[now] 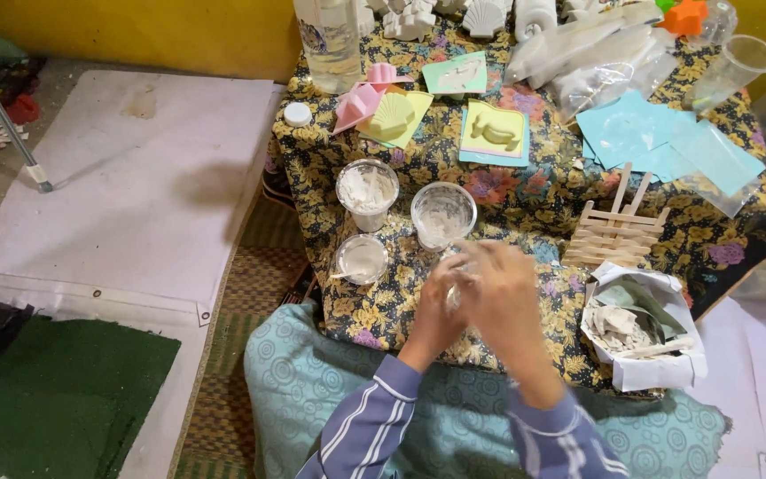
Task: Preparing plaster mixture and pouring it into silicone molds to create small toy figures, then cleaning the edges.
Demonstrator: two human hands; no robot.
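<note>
Holding a small clear item [456,286] between both hands, motion-blurred, can't tell what it is. Left hand [436,306] wraps it from the left, right hand [503,297] covers it from the right and top; fingers of both closed around it. Item sits just above the near edge of the desk [525,200], which has a floral cloth on it.

Just ahead of the hands: three clear plastic cups in a cluster. Far-left cup [367,191] is full of white powder. Middle cup [442,213] has white residue on its walls, nearly touching the hands. Small near cup [362,257] holds white paste with a stick in it.

Right of the hands: slatted wooden stick rack [613,232], and near the desk edge a crumpled white paper bag [644,328] with white plaster scraps inside.

Further back: yellow mould sheet [495,131], shell-shaped mould [394,113], pink mould [358,102], light-blue sheets [658,137], clear bottle [328,40], white bottle cap [297,113].

Striped sleeves on both arms. Teal patterned cushion [312,381] under the forearms.
</note>
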